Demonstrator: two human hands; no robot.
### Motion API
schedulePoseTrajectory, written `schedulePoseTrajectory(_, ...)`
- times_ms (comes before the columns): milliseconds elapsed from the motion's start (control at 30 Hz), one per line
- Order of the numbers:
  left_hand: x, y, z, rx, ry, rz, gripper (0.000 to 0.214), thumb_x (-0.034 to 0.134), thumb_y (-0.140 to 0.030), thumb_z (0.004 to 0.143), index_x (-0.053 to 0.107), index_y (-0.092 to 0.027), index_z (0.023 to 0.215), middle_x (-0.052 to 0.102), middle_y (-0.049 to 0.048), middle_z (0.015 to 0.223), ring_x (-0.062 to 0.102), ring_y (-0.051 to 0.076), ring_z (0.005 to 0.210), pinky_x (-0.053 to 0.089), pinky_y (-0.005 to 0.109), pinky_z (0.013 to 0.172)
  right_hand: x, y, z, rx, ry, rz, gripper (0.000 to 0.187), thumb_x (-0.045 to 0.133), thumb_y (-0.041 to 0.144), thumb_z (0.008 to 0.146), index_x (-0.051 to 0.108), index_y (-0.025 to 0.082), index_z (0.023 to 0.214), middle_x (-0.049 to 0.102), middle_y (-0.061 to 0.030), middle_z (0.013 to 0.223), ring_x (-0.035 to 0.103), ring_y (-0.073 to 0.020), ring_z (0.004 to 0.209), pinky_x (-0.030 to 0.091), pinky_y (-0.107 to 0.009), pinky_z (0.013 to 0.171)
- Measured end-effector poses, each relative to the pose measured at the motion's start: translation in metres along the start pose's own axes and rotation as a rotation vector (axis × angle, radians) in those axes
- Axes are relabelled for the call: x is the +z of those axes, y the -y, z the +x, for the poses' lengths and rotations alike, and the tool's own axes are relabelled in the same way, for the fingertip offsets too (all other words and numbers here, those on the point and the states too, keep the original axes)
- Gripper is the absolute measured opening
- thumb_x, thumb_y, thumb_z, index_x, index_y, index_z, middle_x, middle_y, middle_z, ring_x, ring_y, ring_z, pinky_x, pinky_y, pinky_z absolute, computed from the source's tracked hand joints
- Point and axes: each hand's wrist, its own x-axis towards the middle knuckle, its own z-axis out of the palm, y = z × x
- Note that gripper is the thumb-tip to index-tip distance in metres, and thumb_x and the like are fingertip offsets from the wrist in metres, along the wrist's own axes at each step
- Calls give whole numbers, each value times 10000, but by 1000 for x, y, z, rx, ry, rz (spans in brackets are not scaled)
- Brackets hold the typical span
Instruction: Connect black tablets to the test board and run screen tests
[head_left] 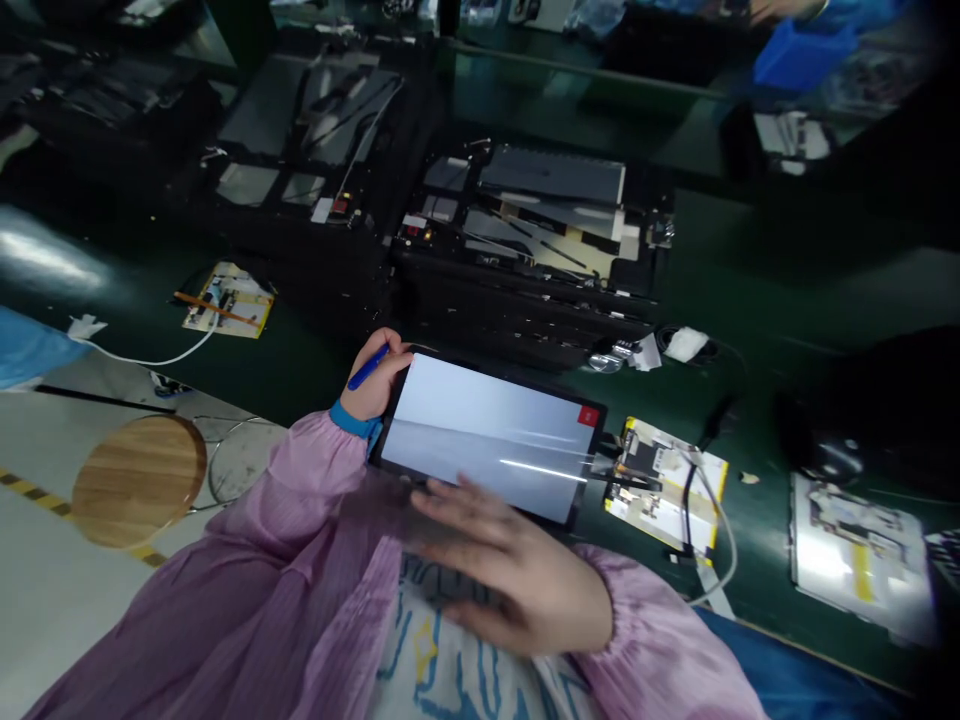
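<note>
In our left hand we hold a slim blue pen and the left end of a rectangular, black-framed lit screen, just beside a yellow-edged white circuit assembly. Our blurred right hand, fingers spread, hovers by the screen's near edge.

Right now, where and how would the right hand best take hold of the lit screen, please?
I'd grip the lit screen by its near long edge, from the wearer's side: it is flat, the right hand is close, the left hand holds the left end, and leads at the right end seem to reach the yellow-edged assembly.
</note>
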Motion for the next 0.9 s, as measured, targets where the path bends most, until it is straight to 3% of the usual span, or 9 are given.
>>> schedulePoseTrajectory(100, 0, 0, -1, -3, -3, 1, 277, 666, -300, 718, 403, -217, 728, 479, -50, 582, 499, 125, 522, 376, 252, 520, 1, -16, 8, 201, -142, -404, 398, 527, 235, 884, 520, 201, 1280, 462, -113, 1424, 287, -307, 1394, 228, -603, 1120)
schedulePoseTrajectory(200, -2, 1, -2, -18, 1, 2, 264, 642, -344, 762, 409, -223, 732, 430, -60, 532, 453, 115, 454, 344, 247, 471, 6, -32, 15, 385, -201, -612, 415, 553, 238, 869, 531, 197, 1281, 431, -127, 1442, 303, -359, 1367, 283, -624, 1068)
schedulePoseTrajectory(267, -3, 2, -2, -32, 3, 13, 261, 629, -367, 784, 415, -227, 733, 385, -67, 501, 421, 110, 416, 329, 246, 450, 10, -36, 15, 421, -216, -646, 349, 540, 210, 870, 581, 192, 1216, 498, -128, 1375, 403, -343, 1289, 357, -581, 1016)
schedulePoseTrajectory(333, -3, 1, -2, -36, 2, 32, 267, 624, -387, 793, 419, -229, 729, 364, -69, 486, 409, 109, 401, 327, 248, 442, 11, -35, 7, 428, -241, -623, 246, 500, 154, 877, 649, 187, 1070, 624, -124, 1159, 546, -281, 1082, 457, -478, 884)
schedulePoseTrajectory(433, -4, 0, -2, -30, 1, 51, 280, 628, -398, 794, 420, -228, 713, 358, -67, 480, 411, 112, 404, 330, 253, 442, 5, -27, -15, 419, -297, -510, 199, 474, 121, 880, 663, 183, 879, 631, -76, 815, 564, -196, 761, 473, -363, 685)
schedulePoseTrajectory(600, -4, 1, -1, -22, 2, 54, 268, 631, -381, 792, 424, -230, 715, 367, -61, 488, 443, 124, 435, 358, 262, 468, -16, -23, -60, 461, -459, -461, 97, 550, 170, 866, 607, 211, 933, 616, -62, 868, 575, -194, 805, 489, -365, 706)
schedulePoseTrajectory(733, -5, 2, 0, -9, -1, 56, 259, 634, -362, 785, 424, -228, 714, 388, -52, 506, 476, 133, 468, 379, 269, 492, -29, -30, -83, 554, -504, -575, 221, 601, 249, 848, 566, 211, 1062, 601, -94, 967, 586, -242, 909, 499, -412, 776)
schedulePoseTrajectory(900, -4, 1, 1, -7, -4, 52, 253, 637, -346, 776, 420, -227, 723, 407, -47, 529, 475, 135, 478, 362, 267, 482, -30, -34, -88, 649, -408, -586, 599, 607, 416, 834, 395, 191, 1347, 571, -150, 1122, 563, -304, 1017, 489, -474, 836)
